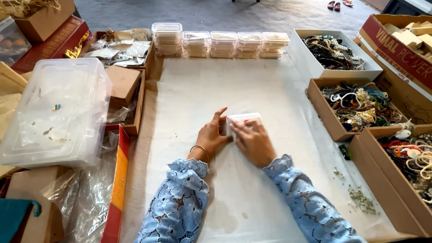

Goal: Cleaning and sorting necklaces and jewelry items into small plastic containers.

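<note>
Both hands, the left hand (211, 135) and right hand (253, 140), press on a small clear plastic lidded box (243, 119) mid-tabletop (270, 90); filled box stacks (220, 42) stand behind, and bead trays (355, 108) remain full.

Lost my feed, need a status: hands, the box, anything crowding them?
Left hand and right hand both pressed on small clear plastic lidded box, flat on white cloth. Stacked matching boxes far side. Nothing crowding.
</note>
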